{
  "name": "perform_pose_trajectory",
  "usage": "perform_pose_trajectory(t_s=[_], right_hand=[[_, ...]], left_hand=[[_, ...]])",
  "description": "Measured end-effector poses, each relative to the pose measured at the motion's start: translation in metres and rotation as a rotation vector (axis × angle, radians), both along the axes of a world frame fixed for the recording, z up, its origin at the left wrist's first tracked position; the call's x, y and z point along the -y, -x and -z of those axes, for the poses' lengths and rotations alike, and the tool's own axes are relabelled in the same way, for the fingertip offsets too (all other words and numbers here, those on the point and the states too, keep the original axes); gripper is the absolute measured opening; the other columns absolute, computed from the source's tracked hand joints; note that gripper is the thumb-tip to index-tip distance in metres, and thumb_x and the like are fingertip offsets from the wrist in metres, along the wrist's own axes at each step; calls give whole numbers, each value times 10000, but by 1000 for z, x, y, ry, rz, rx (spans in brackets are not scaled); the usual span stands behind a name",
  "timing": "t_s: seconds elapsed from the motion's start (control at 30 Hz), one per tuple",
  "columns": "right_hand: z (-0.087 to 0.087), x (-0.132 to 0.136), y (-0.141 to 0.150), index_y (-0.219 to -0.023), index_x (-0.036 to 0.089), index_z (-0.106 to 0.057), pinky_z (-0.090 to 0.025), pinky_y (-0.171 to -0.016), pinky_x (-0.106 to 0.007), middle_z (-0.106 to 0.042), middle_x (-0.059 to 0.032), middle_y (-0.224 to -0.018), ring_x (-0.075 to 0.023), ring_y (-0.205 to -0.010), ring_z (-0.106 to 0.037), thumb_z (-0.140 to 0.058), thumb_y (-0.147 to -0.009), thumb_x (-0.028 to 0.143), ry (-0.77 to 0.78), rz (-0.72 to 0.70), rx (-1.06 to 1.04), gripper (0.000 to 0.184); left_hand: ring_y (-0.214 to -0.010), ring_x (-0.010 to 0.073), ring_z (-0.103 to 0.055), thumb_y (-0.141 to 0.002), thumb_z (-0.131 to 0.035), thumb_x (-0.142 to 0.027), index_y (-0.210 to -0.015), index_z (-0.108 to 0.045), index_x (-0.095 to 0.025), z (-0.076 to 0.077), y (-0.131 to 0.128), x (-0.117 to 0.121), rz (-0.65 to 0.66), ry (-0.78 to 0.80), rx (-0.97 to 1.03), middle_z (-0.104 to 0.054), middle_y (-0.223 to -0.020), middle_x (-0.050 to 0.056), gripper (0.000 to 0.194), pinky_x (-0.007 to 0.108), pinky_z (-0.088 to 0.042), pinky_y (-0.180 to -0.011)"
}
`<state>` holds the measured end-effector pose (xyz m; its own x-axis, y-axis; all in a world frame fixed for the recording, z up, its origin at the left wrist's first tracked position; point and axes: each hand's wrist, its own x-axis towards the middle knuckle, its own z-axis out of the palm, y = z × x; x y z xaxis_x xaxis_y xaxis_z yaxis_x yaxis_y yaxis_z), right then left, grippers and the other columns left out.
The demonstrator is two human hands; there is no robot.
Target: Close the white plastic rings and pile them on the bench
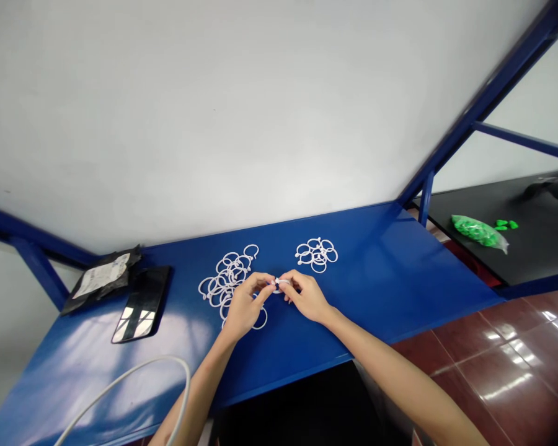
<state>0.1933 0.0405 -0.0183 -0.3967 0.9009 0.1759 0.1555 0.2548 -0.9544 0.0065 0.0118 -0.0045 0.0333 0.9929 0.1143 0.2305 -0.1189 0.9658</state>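
My left hand point(245, 305) and my right hand point(307, 296) meet over the blue table point(390, 279), fingertips pinched together on one white plastic ring point(279, 284). A loose heap of several white rings point(227, 275) lies just left of and behind my left hand, partly under it. A smaller cluster of white rings point(317, 253) sits behind my right hand, apart from it.
A dark phone point(142, 303) lies face up at the left, with a black packet point(103, 277) beyond it. A white cable point(134, 378) curves over the near left. On a black table point(530, 248) to the right lies a bag of green pieces point(477, 230). Blue frame posts rise behind.
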Motion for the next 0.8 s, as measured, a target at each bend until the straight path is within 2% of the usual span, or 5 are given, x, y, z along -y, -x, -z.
perform_pose_trajectory(t_s=[0.1,0.33,0.53,0.8], right_hand=[[-2,2,0,-1072,220,-652,-503,-636,-255,-689,7,-804,-127,-618,-648,-545,-1020,384,-90,15,64,203],[-3,3,-3,-980,222,-668,-463,-680,-259,-680,-16,-865,-139,-712,-612,-523,-1041,346,-321,4,161,200],[0,3,-3,-969,224,-668,-461,-713,-265,-658,-20,-861,-147,-756,-612,-495,-1058,322,-362,-38,175,218],[-2,6,-6,-955,218,-662,-467,-704,-248,-657,-16,-860,-138,-757,-623,-471,-1070,289,-357,-125,171,234]], left_hand=[[-832,169,-696,-875,-685,-354,-952,-713,-208,2,0,-1,-1,41,74,-741,-930,28,168,294,-550,-779],[-872,177,-690,-840,-747,-332,-941,-799,-244,12,-1,-2,-20,-8,116,-736,-941,36,144,291,-549,-796],[-763,146,-663,-821,-779,-323,-877,-820,-262,16,-3,-2,-56,-110,124,-712,-860,24,93,259,-522,-687],[-723,129,-644,-881,-729,-261,-810,-792,-250,17,-7,4,-50,-238,16,-678,-801,4,96,250,-518,-686]])
